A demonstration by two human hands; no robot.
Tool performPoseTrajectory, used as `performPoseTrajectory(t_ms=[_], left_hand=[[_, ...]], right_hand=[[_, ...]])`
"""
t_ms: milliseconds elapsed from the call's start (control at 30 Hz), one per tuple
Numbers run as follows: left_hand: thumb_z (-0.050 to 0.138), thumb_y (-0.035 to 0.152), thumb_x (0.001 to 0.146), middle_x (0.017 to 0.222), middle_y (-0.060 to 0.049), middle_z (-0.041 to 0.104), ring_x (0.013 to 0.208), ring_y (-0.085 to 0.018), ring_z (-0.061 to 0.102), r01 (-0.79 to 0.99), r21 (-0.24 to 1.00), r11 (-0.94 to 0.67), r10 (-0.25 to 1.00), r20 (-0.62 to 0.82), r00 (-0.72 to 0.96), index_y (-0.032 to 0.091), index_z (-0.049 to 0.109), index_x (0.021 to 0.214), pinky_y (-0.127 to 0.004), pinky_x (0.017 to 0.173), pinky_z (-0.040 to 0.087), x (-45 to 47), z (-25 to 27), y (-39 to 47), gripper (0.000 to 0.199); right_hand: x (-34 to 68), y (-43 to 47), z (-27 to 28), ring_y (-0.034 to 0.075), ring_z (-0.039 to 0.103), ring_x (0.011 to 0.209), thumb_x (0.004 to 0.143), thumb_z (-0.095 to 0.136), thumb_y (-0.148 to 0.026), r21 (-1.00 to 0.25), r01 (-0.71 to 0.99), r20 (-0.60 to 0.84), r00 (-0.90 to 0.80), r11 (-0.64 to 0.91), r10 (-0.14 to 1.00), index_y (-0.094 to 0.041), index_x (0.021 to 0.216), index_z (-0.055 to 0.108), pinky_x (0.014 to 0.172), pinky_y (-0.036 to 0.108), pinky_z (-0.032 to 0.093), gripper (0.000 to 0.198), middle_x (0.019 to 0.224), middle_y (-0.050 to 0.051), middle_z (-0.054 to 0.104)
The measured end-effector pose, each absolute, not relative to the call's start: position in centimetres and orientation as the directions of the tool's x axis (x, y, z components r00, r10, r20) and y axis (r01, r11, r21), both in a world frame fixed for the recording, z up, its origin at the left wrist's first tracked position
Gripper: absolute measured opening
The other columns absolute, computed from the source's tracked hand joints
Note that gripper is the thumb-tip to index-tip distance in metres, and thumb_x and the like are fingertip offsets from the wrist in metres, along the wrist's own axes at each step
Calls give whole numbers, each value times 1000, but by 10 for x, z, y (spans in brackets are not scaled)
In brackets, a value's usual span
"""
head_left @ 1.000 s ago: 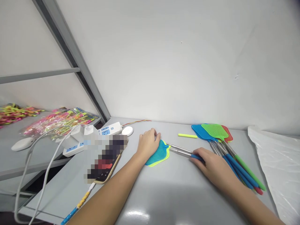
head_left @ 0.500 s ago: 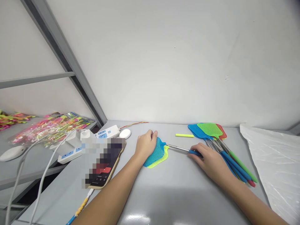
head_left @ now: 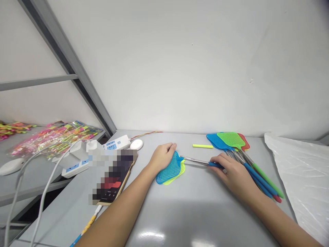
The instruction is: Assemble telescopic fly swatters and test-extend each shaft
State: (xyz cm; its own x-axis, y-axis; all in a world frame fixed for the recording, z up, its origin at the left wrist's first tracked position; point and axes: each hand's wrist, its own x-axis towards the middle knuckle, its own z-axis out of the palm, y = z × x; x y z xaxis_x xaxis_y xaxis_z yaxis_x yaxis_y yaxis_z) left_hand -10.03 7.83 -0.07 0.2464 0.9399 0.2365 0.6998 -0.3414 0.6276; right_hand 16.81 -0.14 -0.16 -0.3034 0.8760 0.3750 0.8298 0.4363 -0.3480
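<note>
Compared with a second ago, the two metal rods (head_left: 194, 160) have closed from a splayed pair to nearly one line. They seem to belong to a blue fly swatter (head_left: 168, 172) and a yellow fly swatter (head_left: 180, 174) lying partly beneath it, heads at left. Their long axis runs left to right, dipping slightly toward the person. Nearest the heads, the left hand (head_left: 162, 156) rests over the blue edge, forearm slanting inward; its fingertips are hidden, so I cannot tell their grip. At the other end, the right hand (head_left: 231, 171), palm down, has fingers closed around the blue handle (head_left: 215, 165). Past its knuckles lies a swatter bundle (head_left: 259, 175).
</note>
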Motion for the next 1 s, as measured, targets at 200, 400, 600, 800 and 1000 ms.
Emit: performPoseTrajectory(t_ms=[200, 400, 600, 800, 1000], left_hand=[[29, 50, 94, 55, 4, 40, 57, -13, 43, 701, 622, -349, 937, 215, 276, 20, 37, 61, -26, 54, 24, -101, -1, 79, 45], [29, 49, 94, 55, 3, 43, 57, -14, 44, 725, 588, -358, 933, 209, 292, 20, 40, 62, -26, 54, 24, -101, 0, 78, 45], [34, 48, 93, 53, 2, 45, 53, -14, 41, 759, 518, -394, 919, 218, 328, 20, 44, 61, -28, 54, 20, -100, 14, 66, 44], [29, 48, 95, 56, -1, 54, 53, -16, 45, 846, 344, -407, 912, 214, 351, 22, 53, 64, -29, 54, 18, -95, 30, 53, 47], [28, 51, 95, 61, -3, 59, 55, -17, 50, 873, 318, -370, 929, 146, 340, 22, 56, 64, -29, 53, 19, -91, 36, 48, 50]], right_hand=[[169, -1, -1, 17, 55, 79, 94, 48, -37, -356, 819, 387, -308, 449, 869, -26, 100, 56, 68, 30, 42, 15, 90, 2, 58], [172, 1, -2, 18, 55, 77, 94, 48, -36, -306, 830, 395, -334, 465, 856, -26, 101, 58, 68, 31, 41, 16, 90, 3, 59], [179, 4, 1, 18, 55, 79, 94, 50, -31, -196, 810, 447, -427, 552, 786, -24, 100, 60, 71, 32, 40, 14, 90, 4, 61], [178, -2, 15, 17, 56, 79, 92, 54, -24, -89, 781, 581, -463, 618, 669, -21, 93, 60, 72, 32, 38, 7, 87, 4, 62], [174, -3, 11, 15, 53, 74, 91, 56, -18, -36, 778, 640, -464, 627, 613, -19, 88, 59, 67, 30, 35, 4, 82, 4, 61]])
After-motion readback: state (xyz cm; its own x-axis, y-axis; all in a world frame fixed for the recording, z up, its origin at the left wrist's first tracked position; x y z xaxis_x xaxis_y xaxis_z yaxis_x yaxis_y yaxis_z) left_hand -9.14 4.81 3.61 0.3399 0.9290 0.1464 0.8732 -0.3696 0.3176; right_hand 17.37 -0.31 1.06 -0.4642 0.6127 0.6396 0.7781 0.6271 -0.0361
